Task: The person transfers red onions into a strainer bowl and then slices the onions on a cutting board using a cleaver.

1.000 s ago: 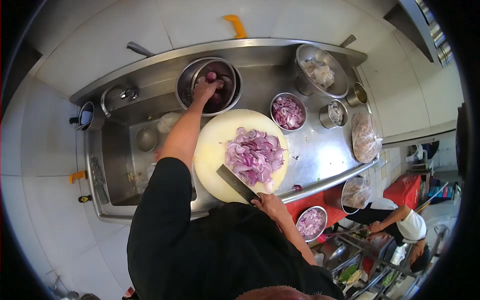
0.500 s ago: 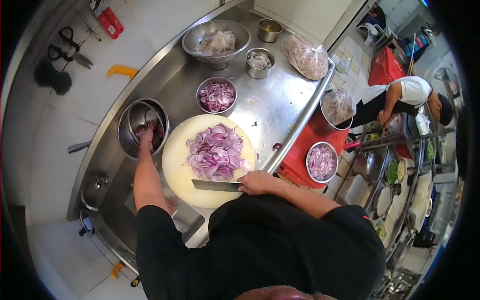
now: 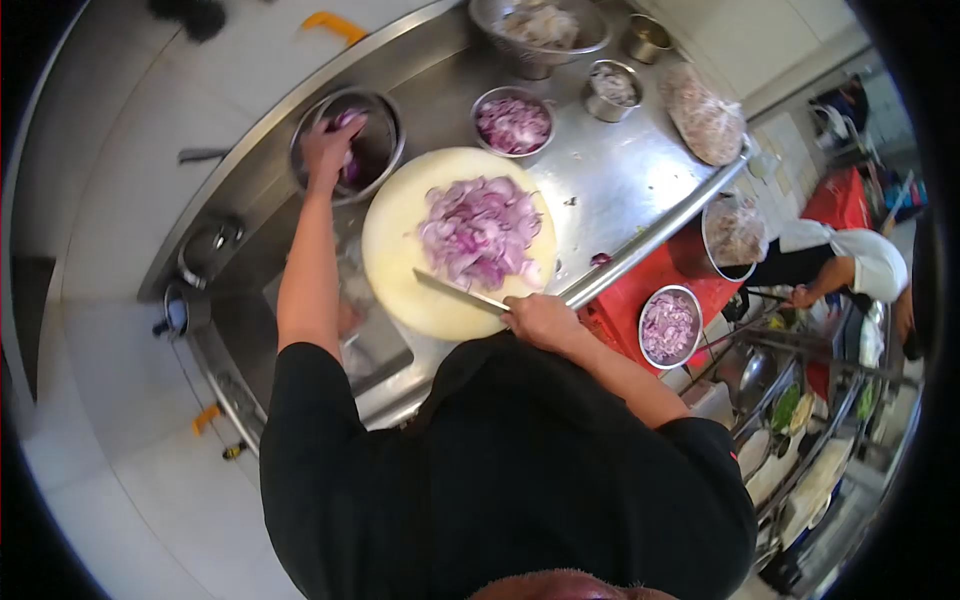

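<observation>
Over a steel bowl [image 3: 392,172] at the sink's left, my left hand [image 3: 326,155] has its fingers curled round a purple piece of red onion [image 3: 349,118]; more onion lies beneath, partly hidden by the hand. My right hand [image 3: 540,322] grips the handle of a broad-bladed kitchen knife [image 3: 455,289]. Its blade lies low over the near part of a round, pale cutting board [image 3: 395,245], seen nearly edge-on. A heap of sliced red onion [image 3: 480,230] covers the board's middle and stands beyond the blade, apart from it.
Behind the board stand a bowl of sliced onion [image 3: 513,122], a colander [image 3: 535,60] with pale food and small steel pots [image 3: 612,92]. A filled plastic bag [image 3: 703,115] lies at the counter's corner. Another onion bowl [image 3: 670,326] is at right. A co-worker [image 3: 850,262] bends beyond.
My left hand has risen from inside the bowl with a piece of onion. The knife blade has turned more edge-on. The whole view has tilted and shifted.
</observation>
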`<state>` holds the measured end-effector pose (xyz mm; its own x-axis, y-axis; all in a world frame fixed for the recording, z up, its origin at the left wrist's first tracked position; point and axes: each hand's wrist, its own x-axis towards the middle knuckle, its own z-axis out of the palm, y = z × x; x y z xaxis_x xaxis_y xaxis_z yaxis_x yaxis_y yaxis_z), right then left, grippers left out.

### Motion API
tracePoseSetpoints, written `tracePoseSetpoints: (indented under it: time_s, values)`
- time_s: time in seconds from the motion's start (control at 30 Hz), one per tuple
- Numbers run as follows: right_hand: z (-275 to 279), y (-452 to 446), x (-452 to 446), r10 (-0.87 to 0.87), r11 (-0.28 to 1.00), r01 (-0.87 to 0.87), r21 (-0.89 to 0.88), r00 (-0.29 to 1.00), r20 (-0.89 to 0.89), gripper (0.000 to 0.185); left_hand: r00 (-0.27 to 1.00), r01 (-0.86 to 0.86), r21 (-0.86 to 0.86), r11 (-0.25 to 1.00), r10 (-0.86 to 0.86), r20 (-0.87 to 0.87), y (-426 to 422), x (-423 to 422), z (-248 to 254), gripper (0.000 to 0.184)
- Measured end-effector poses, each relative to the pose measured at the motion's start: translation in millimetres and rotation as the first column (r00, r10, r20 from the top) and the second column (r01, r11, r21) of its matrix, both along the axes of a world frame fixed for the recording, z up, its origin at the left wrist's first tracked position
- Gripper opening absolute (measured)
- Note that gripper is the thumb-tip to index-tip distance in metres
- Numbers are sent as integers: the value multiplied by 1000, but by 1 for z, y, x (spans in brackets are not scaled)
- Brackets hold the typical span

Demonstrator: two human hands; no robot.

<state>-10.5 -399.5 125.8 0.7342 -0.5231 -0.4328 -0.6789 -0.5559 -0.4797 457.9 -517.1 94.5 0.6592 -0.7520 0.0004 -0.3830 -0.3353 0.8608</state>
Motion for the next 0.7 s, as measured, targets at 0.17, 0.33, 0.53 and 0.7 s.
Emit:
tracePoseSetpoints:
  time_s: [0.17,0.33,0.53,0.7]
  values:
    - [9,-5,6,-128,986,132,106,991,-49,36,909,91,13,996,-88,408,73,-84,58,65]
    - [-2,-7,-13,-220,965,222,140,975,-30,38,859,224,64,972,-228,458,133,-152,8,52]
    - [0,3,-15,-191,979,193,63,981,-28,38,728,281,-3,960,-211,653,167,-173,-40,52]
    - [-9,8,-18,-181,983,180,31,984,7,38,808,355,-32,934,-290,513,185,-170,-44,60]
